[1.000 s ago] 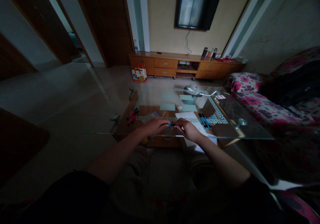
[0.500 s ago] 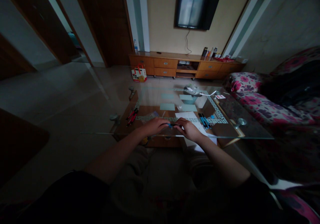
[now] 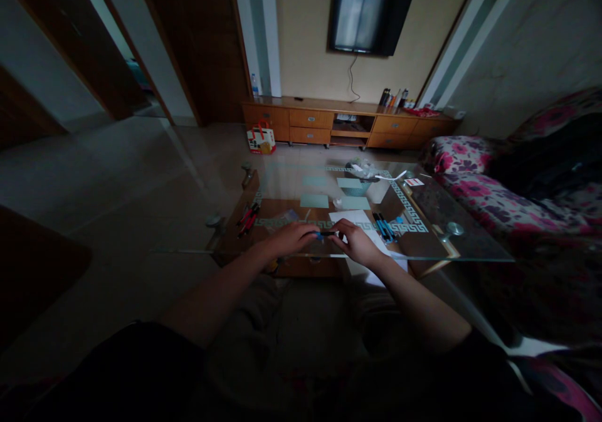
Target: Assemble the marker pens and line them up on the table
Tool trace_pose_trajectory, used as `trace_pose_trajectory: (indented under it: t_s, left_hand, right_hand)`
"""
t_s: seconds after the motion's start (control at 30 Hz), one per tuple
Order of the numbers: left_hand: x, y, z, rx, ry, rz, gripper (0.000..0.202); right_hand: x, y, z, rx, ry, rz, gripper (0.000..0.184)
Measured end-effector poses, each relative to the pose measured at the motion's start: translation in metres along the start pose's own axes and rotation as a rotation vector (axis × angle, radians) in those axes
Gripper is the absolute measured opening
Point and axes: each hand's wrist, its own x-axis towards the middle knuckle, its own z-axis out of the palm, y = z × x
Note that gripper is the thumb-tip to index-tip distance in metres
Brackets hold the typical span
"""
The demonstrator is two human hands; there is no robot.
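Over the near edge of the glass table (image 3: pixel 291 187), my left hand (image 3: pixel 292 237) and my right hand (image 3: pixel 353 241) hold one blue-and-black pen (image 3: pixel 325 234) between them. The left fingers are closed on its blue end and the right fingers pinch its black end. Parts of the pen are hidden by the fingers. To the right of my right hand lie several blue-and-black pens (image 3: pixel 384 227). White paper (image 3: pixel 350 219) is partly behind and under the right hand. Several red-and-black pens (image 3: pixel 248 220) lie to the left of my left hand.
A basket (image 3: pixel 356 190) with clear plastic (image 3: pixel 362 168) stands toward the far side. A red-and-white card (image 3: pixel 414 182) lies at the far right. Beyond are a wooden cabinet (image 3: pixel 310 119), a paper bag (image 3: pixel 261 140) and a flowered sofa (image 3: pixel 465 155).
Both hands stay almost in place, still on the pen. A little more of its black part shows between the fingers; the rest looks the same.
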Motion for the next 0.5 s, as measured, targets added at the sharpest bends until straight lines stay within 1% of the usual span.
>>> trace_pose_trajectory:
  t_s: [0.2, 0.4, 0.5]
  left_hand:
    - [-0.001, 0.003, -0.002, 0.021, 0.012, -0.030, 0.030]
    - [-0.002, 0.001, 0.003, 0.014, 0.014, -0.025, 0.037]
    - [-0.002, -0.001, 0.005, 0.018, 0.015, -0.021, 0.040]
  right_hand:
    - [-0.001, 0.002, 0.000, 0.075, 0.079, 0.037, 0.020]
    - [0.001, -0.005, 0.007, 0.250, 0.143, 0.176, 0.027]
    - [0.003, -0.003, 0.012, 0.364, 0.155, 0.246, 0.032]
